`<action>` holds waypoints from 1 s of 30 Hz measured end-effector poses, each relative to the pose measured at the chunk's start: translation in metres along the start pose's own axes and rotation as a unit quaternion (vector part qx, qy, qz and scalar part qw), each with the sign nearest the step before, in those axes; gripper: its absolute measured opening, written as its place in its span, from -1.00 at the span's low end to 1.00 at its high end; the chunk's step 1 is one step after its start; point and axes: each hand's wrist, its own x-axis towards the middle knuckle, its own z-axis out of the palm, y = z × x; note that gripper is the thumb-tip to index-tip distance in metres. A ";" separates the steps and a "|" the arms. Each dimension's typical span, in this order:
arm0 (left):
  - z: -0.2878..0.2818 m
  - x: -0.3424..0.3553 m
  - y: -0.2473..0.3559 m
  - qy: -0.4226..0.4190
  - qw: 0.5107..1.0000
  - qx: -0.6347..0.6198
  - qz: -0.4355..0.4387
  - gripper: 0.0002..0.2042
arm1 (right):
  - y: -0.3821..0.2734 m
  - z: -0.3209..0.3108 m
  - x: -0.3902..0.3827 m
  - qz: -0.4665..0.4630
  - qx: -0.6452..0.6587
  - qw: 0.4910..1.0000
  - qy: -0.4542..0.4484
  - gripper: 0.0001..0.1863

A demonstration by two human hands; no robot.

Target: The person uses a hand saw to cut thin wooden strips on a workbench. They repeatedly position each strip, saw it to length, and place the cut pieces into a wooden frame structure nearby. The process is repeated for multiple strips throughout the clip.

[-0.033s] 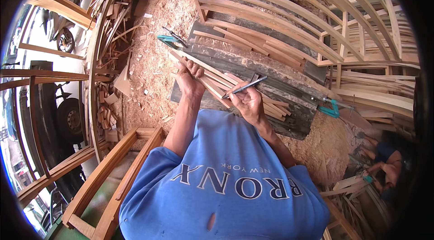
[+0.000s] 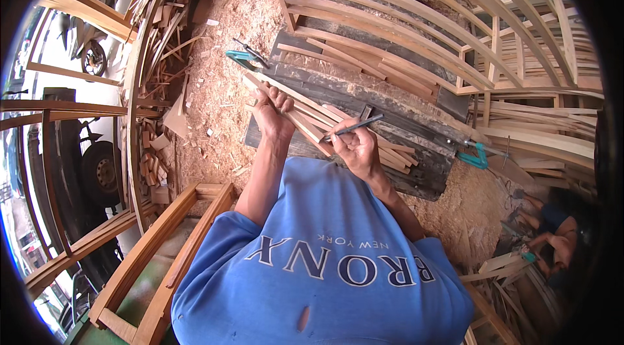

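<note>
My left hand (image 2: 273,109) is closed around a pale wooden strip (image 2: 307,127), which slants from upper left toward my chest. In my right hand (image 2: 356,145) a slim dark pencil (image 2: 359,124) is pinched, its lower tip at the strip's near end. Other light wooden strips (image 2: 393,155) lie beside and under my hands on a dark workbench (image 2: 422,161). I cannot make out any mark at the pencil's tip.
Teal clamps stand at the bench's left end (image 2: 244,57) and right end (image 2: 478,156). Beyond it lies a curved slatted wooden frame (image 2: 390,0). Shavings (image 2: 221,104) cover the floor, a wooden frame (image 2: 156,260) stands lower left, and another person (image 2: 559,238) crouches lower right.
The pencil's upper end has dipped slightly and its shaft now looks darker. My left hand and the strip have stayed in place.
</note>
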 end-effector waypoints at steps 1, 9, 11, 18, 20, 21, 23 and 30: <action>-0.001 -0.001 -0.001 -0.002 1.000 -0.015 -0.008 -0.69 | 0.001 -0.002 0.000 -0.050 -0.057 0.997 0.003 -0.85; -0.005 -0.003 0.006 0.007 1.000 -0.018 0.025 -0.68 | 0.051 -0.030 0.032 0.036 -0.443 0.894 0.059 -0.78; -0.007 -0.006 0.007 0.015 0.999 -0.012 0.031 -0.67 | 0.074 -0.040 0.047 0.045 -0.558 0.829 0.011 -0.72; -0.021 -0.001 -0.002 0.016 0.984 0.128 0.127 -0.72 | 0.094 -0.054 0.039 0.111 -0.357 0.927 -0.017 -0.68; -0.032 0.003 -0.012 0.010 0.979 0.143 0.146 -0.74 | 0.086 -0.048 0.024 0.164 -0.121 0.976 -0.073 -0.62; -0.039 0.004 -0.019 0.009 0.979 0.142 0.150 -0.76 | 0.084 -0.043 0.016 0.151 -0.004 0.985 -0.085 -0.59; -0.057 0.006 -0.040 0.020 0.968 0.193 0.159 -0.78 | 0.084 -0.034 0.002 0.181 -0.039 0.977 -0.104 -0.59; -0.116 0.030 -0.055 0.174 0.947 0.254 0.091 -0.63 | 0.128 -0.062 -0.005 0.229 -0.266 0.936 -0.007 -0.74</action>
